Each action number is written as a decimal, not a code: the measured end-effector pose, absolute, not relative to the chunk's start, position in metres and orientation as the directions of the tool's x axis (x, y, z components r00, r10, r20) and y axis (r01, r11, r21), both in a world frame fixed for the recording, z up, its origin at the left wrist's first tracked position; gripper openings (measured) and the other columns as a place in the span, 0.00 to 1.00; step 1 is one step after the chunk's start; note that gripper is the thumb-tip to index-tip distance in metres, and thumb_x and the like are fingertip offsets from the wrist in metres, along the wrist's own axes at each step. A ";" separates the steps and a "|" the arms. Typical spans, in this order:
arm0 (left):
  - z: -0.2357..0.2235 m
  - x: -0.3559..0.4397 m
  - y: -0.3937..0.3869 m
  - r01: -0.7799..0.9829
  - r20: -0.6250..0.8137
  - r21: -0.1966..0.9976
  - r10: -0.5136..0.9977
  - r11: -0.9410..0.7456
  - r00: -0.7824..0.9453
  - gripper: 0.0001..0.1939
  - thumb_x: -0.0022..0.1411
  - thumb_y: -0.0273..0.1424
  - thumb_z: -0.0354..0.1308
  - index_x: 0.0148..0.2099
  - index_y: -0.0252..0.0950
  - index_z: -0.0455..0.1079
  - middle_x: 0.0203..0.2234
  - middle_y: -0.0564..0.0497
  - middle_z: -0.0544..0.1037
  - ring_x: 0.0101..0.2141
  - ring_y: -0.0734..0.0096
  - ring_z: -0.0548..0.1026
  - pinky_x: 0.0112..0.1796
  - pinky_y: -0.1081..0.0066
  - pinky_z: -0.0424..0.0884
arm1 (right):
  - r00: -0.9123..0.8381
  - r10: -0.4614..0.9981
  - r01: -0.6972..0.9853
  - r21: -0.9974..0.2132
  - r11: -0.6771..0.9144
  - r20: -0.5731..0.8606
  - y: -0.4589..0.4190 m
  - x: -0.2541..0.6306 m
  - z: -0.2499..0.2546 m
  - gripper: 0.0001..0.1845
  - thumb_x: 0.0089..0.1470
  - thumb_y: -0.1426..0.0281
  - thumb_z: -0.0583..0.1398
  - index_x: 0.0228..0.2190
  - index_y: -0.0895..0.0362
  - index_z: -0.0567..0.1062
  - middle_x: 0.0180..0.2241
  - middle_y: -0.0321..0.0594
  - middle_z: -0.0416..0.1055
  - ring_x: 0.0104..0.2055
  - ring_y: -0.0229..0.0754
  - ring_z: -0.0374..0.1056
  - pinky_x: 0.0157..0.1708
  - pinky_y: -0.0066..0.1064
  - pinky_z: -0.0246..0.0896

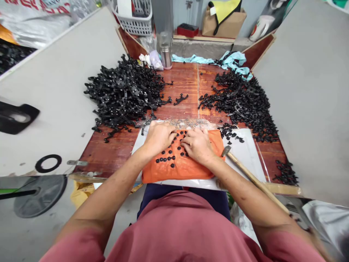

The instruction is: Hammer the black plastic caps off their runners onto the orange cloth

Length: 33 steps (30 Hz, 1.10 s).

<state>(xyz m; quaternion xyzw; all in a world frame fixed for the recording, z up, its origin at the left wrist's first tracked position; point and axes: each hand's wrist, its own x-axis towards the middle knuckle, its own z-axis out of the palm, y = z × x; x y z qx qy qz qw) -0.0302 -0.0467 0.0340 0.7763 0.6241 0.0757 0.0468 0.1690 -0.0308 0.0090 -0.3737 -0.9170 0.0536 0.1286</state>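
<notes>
An orange cloth (158, 173) lies on a white board (247, 145) at the table's near edge. Several small round black knobs (172, 165) are scattered over the cloth. My left hand (160, 136) rests at the cloth's upper left with its fingers curled in beside the knobs. Over the cloth's upper right, my right hand (197, 145) has its fingers bent down among more knobs. Both hands look closed, and what their fingertips pinch, if anything, is hidden. A hammer (245, 169) lies by my right forearm, its head near the cloth's right edge.
A large heap of black studded strips (125, 91) covers the table's left; another black heap (245, 98) lies right. A steel flask (166, 54) stands at the back beside crumpled blue cloth (234, 60). Grey panels (308, 91) flank the table.
</notes>
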 end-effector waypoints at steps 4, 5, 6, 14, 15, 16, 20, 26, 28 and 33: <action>0.038 -0.019 -0.025 0.956 0.027 0.153 0.968 -0.252 0.250 0.11 0.66 0.33 0.56 0.43 0.41 0.81 0.42 0.44 0.84 0.47 0.51 0.78 0.47 0.54 0.62 | -0.596 0.778 0.745 -0.225 0.628 0.200 -0.026 0.180 0.012 0.13 0.67 0.68 0.58 0.38 0.51 0.85 0.36 0.42 0.75 0.44 0.50 0.60 0.43 0.43 0.43; 0.037 -0.014 -0.020 0.954 -0.001 0.138 0.964 -0.265 0.267 0.11 0.66 0.33 0.56 0.42 0.40 0.81 0.42 0.43 0.84 0.47 0.50 0.77 0.47 0.54 0.62 | -0.601 0.778 0.750 -0.205 0.628 0.185 -0.025 0.179 0.013 0.13 0.67 0.68 0.59 0.37 0.52 0.85 0.36 0.43 0.75 0.44 0.50 0.60 0.43 0.43 0.43; 0.036 -0.011 -0.016 0.954 -0.023 0.122 0.960 -0.273 0.278 0.11 0.66 0.32 0.56 0.41 0.39 0.81 0.41 0.42 0.84 0.47 0.49 0.77 0.47 0.53 0.62 | -0.614 0.771 0.749 -0.184 0.636 0.167 -0.024 0.177 0.013 0.13 0.67 0.67 0.59 0.37 0.53 0.84 0.37 0.44 0.76 0.45 0.51 0.60 0.43 0.43 0.43; 0.040 -0.022 -0.043 0.947 0.005 0.143 0.957 -0.289 0.291 0.11 0.65 0.32 0.56 0.36 0.39 0.80 0.36 0.44 0.83 0.42 0.52 0.78 0.46 0.54 0.61 | -0.604 0.783 0.769 -0.151 0.621 0.145 -0.021 0.169 0.012 0.13 0.65 0.66 0.61 0.32 0.54 0.83 0.35 0.45 0.76 0.45 0.52 0.60 0.45 0.44 0.44; 0.041 -0.023 -0.050 0.945 -0.022 0.145 0.954 -0.294 0.301 0.11 0.66 0.32 0.56 0.35 0.39 0.80 0.35 0.45 0.83 0.42 0.53 0.77 0.46 0.54 0.61 | -0.602 0.781 0.762 -0.173 0.624 0.165 -0.021 0.169 0.013 0.12 0.65 0.66 0.61 0.32 0.54 0.83 0.34 0.44 0.76 0.44 0.51 0.60 0.45 0.44 0.43; 0.041 -0.023 -0.057 0.945 -0.055 0.140 0.951 -0.295 0.305 0.12 0.66 0.31 0.55 0.35 0.39 0.80 0.35 0.45 0.83 0.41 0.53 0.77 0.46 0.53 0.61 | -0.599 0.777 0.753 -0.195 0.628 0.190 -0.021 0.169 0.014 0.12 0.65 0.65 0.62 0.33 0.53 0.84 0.35 0.43 0.76 0.44 0.51 0.60 0.46 0.44 0.43; 0.035 -0.019 -0.070 0.956 -0.117 0.125 0.953 -0.266 0.281 0.12 0.66 0.29 0.54 0.36 0.38 0.80 0.37 0.43 0.83 0.43 0.52 0.77 0.47 0.53 0.61 | -0.596 0.766 0.739 -0.209 0.641 0.241 -0.014 0.156 0.017 0.12 0.66 0.65 0.61 0.36 0.52 0.84 0.38 0.44 0.77 0.47 0.52 0.60 0.47 0.45 0.43; 0.037 -0.029 -0.068 0.950 -0.057 0.185 0.963 -0.250 0.265 0.11 0.66 0.31 0.55 0.38 0.40 0.80 0.36 0.45 0.83 0.42 0.54 0.78 0.46 0.55 0.61 | -0.577 0.809 0.786 -0.194 0.587 0.109 0.000 0.142 0.016 0.14 0.65 0.65 0.61 0.32 0.52 0.85 0.39 0.46 0.78 0.47 0.53 0.59 0.46 0.44 0.43; 0.040 -0.029 -0.062 0.946 -0.006 0.204 0.966 -0.253 0.260 0.12 0.67 0.30 0.54 0.39 0.41 0.80 0.37 0.46 0.83 0.42 0.55 0.78 0.47 0.55 0.61 | -0.540 0.828 0.790 -0.246 0.561 0.153 0.001 0.151 0.018 0.14 0.67 0.66 0.59 0.37 0.50 0.85 0.40 0.44 0.78 0.46 0.52 0.60 0.45 0.44 0.43; 0.042 -0.011 -0.034 0.936 0.009 0.152 0.947 -0.318 0.321 0.13 0.67 0.28 0.53 0.42 0.41 0.81 0.40 0.44 0.83 0.44 0.53 0.77 0.46 0.55 0.61 | -0.498 0.848 0.793 -0.301 0.530 0.181 -0.008 0.186 0.021 0.13 0.67 0.67 0.60 0.38 0.50 0.86 0.37 0.43 0.77 0.45 0.51 0.62 0.46 0.42 0.44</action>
